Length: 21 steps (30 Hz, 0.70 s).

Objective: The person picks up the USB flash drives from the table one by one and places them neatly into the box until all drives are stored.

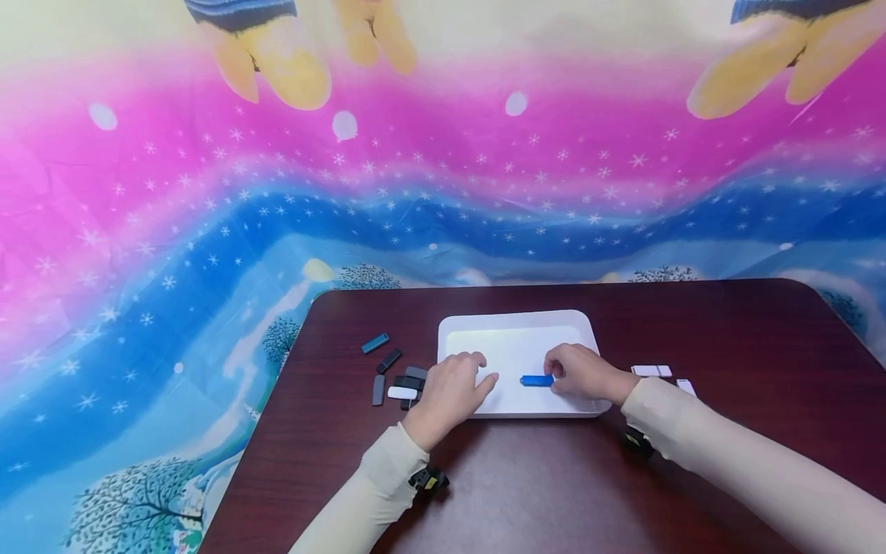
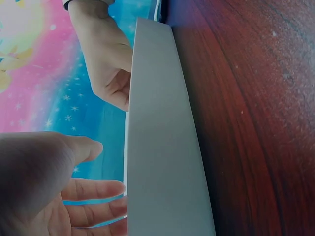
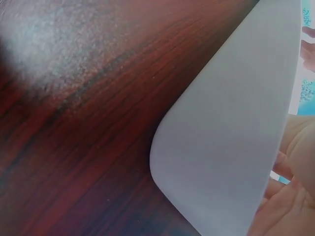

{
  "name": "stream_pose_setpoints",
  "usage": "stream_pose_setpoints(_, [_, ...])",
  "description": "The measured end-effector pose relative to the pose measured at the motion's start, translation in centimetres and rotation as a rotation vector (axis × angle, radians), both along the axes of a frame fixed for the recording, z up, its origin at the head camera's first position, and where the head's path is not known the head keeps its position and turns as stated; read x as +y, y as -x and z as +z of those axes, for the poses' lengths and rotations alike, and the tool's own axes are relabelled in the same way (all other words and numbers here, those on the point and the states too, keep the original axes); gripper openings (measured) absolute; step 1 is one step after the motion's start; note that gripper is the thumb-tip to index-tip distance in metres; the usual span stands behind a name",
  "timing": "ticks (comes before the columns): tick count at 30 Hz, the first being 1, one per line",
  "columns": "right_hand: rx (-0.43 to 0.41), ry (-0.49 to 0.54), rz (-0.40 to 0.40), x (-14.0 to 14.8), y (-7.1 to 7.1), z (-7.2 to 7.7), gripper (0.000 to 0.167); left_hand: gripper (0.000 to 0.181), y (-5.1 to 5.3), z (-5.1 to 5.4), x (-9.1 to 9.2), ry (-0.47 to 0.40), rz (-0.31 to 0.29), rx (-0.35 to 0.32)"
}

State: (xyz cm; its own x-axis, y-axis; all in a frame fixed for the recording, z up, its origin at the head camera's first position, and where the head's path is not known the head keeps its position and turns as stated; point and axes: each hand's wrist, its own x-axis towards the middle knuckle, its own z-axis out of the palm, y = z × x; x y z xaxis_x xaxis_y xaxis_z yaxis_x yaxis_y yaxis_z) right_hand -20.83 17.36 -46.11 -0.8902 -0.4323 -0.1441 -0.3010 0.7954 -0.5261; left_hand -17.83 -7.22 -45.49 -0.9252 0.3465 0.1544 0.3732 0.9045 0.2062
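A blue USB stick (image 1: 535,380) lies level over the floor of the white tray (image 1: 508,338). My right hand (image 1: 584,372) pinches its right end between thumb and fingers; whether the stick touches the floor I cannot tell. Over the tray's left side hovers my left hand (image 1: 453,390), fingers loosely spread and holding nothing. In the left wrist view, the fingers of the left hand (image 2: 44,191) reach behind the tray's wall (image 2: 162,132). The tray's wall (image 3: 221,128) also hides most of the right hand's fingers in the right wrist view.
Left of the tray lie several USB sticks: a teal one (image 1: 375,344), a black one (image 1: 389,362), a grey one (image 1: 378,390), a white one (image 1: 402,392) and darker ones. To the right are white sticks (image 1: 651,371), partly behind the right forearm. A patterned cloth (image 1: 443,169) hangs behind the table.
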Motion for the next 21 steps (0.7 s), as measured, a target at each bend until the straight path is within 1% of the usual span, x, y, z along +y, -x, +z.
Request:
stream_pose_setpoints(6, [0.024, 0.031, 0.004, 0.2, -0.3, 0.1, 0.010, 0.034, -0.1, -0.1, 0.2, 0.010, 0.000, -0.011])
stream_pose_setpoints(12, [0.054, 0.080, -0.016, 0.1, -0.6, 0.6, 0.012, 0.034, -0.4, 0.0, 0.2, 0.007, 0.008, -0.017])
stream_pose_setpoints(21, [0.076, 0.091, -0.026, -0.4, -1.2, 1.2, 0.011, 0.036, -0.9, 0.3, 0.0, 0.004, 0.018, -0.024])
